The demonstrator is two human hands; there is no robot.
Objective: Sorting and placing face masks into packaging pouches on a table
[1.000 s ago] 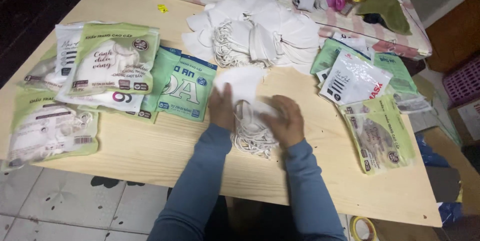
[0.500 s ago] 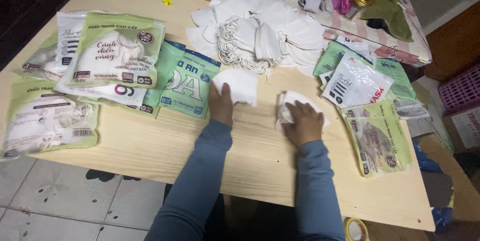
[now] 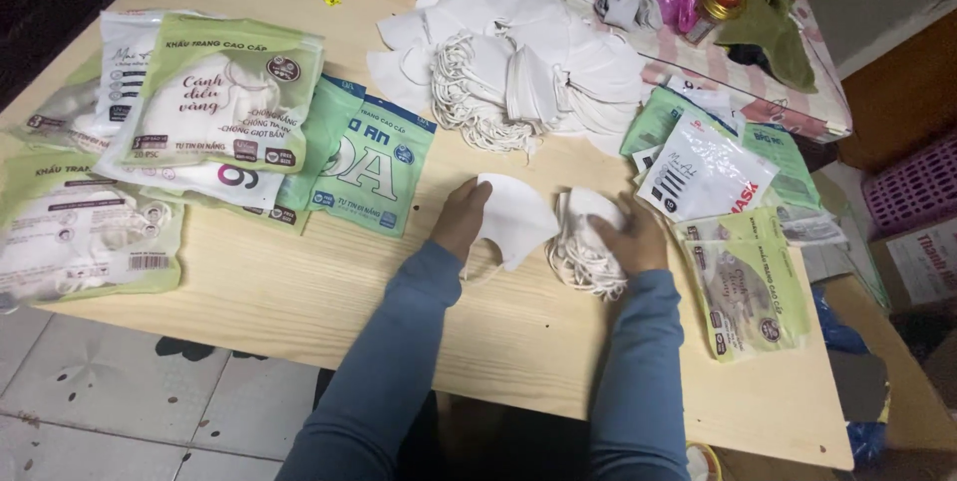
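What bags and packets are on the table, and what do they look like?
Pale green pouches: stacked far left, flat, white masks showing through.
Teal packet: left of the hands, flat rectangle.
White packet: right side, black and red print.
Green-clear pouch: right edge, flat.
Cardboard box: floor, far right.

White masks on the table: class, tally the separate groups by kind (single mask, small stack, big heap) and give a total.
Single mask, in the left hand: 1
Small stack, under the right hand: 1
Big heap, far side of the table: 1
Total: 3
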